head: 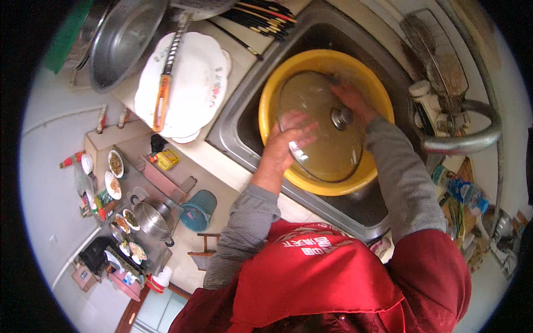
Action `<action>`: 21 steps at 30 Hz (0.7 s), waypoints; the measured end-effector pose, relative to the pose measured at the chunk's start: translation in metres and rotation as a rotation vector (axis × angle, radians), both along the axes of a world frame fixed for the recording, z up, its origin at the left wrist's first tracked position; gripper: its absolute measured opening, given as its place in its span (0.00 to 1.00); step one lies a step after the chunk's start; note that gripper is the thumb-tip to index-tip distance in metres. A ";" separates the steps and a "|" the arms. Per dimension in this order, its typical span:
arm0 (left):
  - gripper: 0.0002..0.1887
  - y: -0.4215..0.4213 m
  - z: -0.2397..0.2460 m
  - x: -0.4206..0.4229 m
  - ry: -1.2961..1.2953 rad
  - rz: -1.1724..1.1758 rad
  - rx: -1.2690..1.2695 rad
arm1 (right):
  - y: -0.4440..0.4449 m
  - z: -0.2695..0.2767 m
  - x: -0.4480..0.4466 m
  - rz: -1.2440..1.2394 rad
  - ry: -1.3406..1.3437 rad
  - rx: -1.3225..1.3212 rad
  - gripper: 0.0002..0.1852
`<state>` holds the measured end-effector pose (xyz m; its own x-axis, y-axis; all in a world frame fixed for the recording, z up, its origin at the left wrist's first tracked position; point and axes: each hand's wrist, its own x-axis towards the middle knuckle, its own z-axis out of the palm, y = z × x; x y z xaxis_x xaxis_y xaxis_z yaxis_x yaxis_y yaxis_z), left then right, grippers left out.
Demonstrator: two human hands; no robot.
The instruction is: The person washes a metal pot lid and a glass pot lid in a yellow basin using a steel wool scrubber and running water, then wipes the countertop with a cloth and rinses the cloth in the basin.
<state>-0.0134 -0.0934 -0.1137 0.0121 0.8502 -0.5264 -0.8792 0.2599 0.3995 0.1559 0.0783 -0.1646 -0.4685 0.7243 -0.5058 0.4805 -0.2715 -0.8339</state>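
A round glass pot lid (316, 145) with a metal knob lies tilted in a yellow plastic basin (333, 189) that stands in a stainless steel sink (233, 125). The basin holds murky water. My left hand (291, 139) is at the lid's near-left edge, thumb and fingers around the rim. On the lid's far right side, my right hand (354, 100) rests by the knob, its fingers blurred and partly in shadow; whether it grips anything does not show.
Left of the sink, stacked white plates (191, 83) carry an orange-handled utensil (162, 100). Chopsticks (262, 21) lie at the sink's far edge. A curved metal faucet (462, 139) and a plastic bottle (460, 189) are at right. A steel basin (125, 41) leans at upper left.
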 end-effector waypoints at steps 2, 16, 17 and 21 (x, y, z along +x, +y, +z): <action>0.27 0.000 0.000 0.001 -0.007 0.000 -0.005 | -0.014 -0.012 0.026 -0.097 -0.037 -0.044 0.28; 0.26 0.000 -0.006 0.004 -0.007 0.000 0.006 | -0.156 -0.015 0.053 -0.258 -0.293 0.420 0.27; 0.26 0.001 -0.006 0.003 -0.004 -0.012 0.011 | -0.145 -0.023 0.054 -0.283 -0.262 0.432 0.26; 0.26 0.002 -0.005 0.002 -0.004 -0.026 0.013 | -0.082 -0.052 0.067 0.044 -0.681 0.205 0.27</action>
<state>-0.0115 -0.0912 -0.1190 0.0370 0.8563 -0.5151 -0.8738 0.2778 0.3990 0.2234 -0.0039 -0.2165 -0.1272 0.8239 -0.5523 0.9199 -0.1102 -0.3763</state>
